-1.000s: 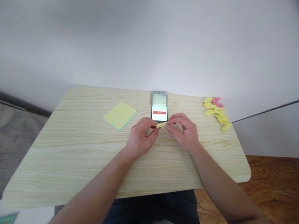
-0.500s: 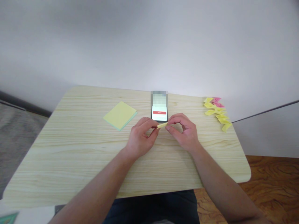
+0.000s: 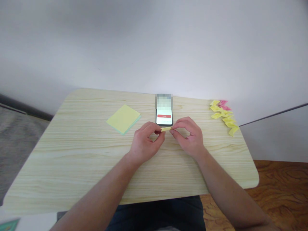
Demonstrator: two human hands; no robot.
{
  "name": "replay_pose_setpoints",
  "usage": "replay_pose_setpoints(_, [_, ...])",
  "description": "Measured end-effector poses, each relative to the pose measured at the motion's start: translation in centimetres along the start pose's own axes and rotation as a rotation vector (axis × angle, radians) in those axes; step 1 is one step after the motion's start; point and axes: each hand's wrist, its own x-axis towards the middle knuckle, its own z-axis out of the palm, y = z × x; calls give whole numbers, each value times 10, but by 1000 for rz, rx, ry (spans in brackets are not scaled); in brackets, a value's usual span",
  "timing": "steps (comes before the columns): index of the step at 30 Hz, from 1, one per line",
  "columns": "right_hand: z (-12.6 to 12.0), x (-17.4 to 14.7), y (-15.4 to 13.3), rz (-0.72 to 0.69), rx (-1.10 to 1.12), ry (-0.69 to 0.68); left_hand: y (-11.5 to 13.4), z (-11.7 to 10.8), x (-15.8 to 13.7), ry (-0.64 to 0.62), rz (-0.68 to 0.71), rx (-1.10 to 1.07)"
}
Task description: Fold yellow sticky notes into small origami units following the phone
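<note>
A small folded piece of yellow paper (image 3: 166, 129) is held between my two hands, just in front of the phone. My left hand (image 3: 147, 141) pinches its left end with thumb and fingers. At the right end, the thumb and forefinger of my right hand (image 3: 189, 134) close on the paper. The fingertips cover both ends, so the finer folds are hidden. Behind the paper lies a phone (image 3: 164, 120) with a lit screen and a red bar on it. To the left rests a stack of yellow and green paper sheets (image 3: 124, 118).
Along the right edge of the wooden table (image 3: 84, 154) sit several folded yellow paper pieces (image 3: 216, 115) and some pink folded paper (image 3: 224, 105). A white wall (image 3: 154, 48) rises behind the table. At the lower left is a white surface (image 3: 36, 221) with a green item.
The folded yellow paper has turned slightly and lies more level between my fingers. My left thumb has shifted a little to the right. Everything else stays in place.
</note>
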Motion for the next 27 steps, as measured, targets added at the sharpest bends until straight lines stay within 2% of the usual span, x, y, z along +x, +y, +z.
replay_pose_setpoints(16, [1,-1,0,-33,-30,21,1,0,0,-40,52,-18])
replay_pose_setpoints(27, [2,-1,1,-79,-18,14,-2,1,1,10,122,2])
